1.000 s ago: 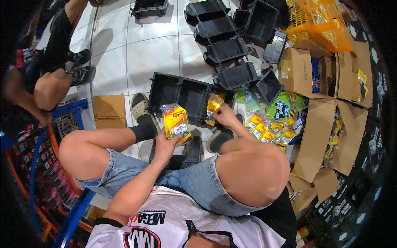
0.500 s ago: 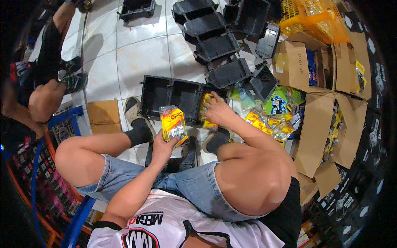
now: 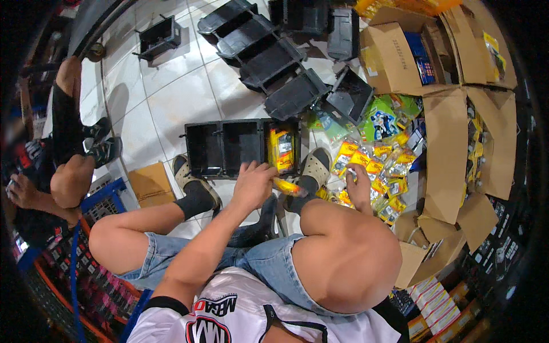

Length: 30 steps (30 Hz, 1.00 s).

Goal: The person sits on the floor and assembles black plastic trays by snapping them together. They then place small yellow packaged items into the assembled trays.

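Observation:
My left hand [image 3: 255,184] is closed on a yellow packet [image 3: 289,187], held nearly edge-on just in front of the black bins. Beyond it, the rightmost black bin holds several yellow packets [image 3: 281,150] lying flat on one another. The left black bin [image 3: 204,147] and the middle black bin [image 3: 240,143] stand beside it in a row. My right hand [image 3: 359,186] is over the edge of a loose pile of yellow packets [image 3: 376,168], its fingers bent and somewhat apart. Nothing held shows clearly there.
Open cardboard boxes [image 3: 446,154] stand on the right. More black bins [image 3: 269,60] lie across the floor ahead, and one bin [image 3: 159,39] sits apart. Green packets [image 3: 383,123] lie behind the pile. A flat cardboard piece [image 3: 150,184] and another person's hand [image 3: 26,191] are at left.
My right hand has left the rightmost bin and moved right to the loose pile. My left hand has moved forward and right, turning its packet edge-on beside that bin. The view has shifted.

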Available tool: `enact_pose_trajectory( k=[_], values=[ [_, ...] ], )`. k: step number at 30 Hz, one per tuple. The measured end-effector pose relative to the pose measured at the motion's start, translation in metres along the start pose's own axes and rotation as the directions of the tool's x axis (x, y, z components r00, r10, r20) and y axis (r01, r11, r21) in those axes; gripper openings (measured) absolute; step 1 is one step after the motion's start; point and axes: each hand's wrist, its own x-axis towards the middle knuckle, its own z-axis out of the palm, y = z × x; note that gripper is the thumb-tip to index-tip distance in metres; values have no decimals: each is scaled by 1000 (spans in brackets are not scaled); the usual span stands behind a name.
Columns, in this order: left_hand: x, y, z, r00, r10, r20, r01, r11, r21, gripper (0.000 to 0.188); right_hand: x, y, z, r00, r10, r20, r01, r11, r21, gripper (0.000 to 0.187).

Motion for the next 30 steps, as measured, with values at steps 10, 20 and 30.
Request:
enact_pose_trajectory(
  k=[10,20,30],
  values=[
    [63,9,54,950,225,215,-307,565,766,62,-51,58,33,983,172,-66,-175,984,-39,35],
    [72,-29,110,960,131,246,-278,470,838,83,-40,104,69,709,566,-421,-508,824,253,39],
    [75,-36,107,968,177,176,-249,712,656,91,-12,130,68,639,698,-324,-595,715,367,69]
  ],
)
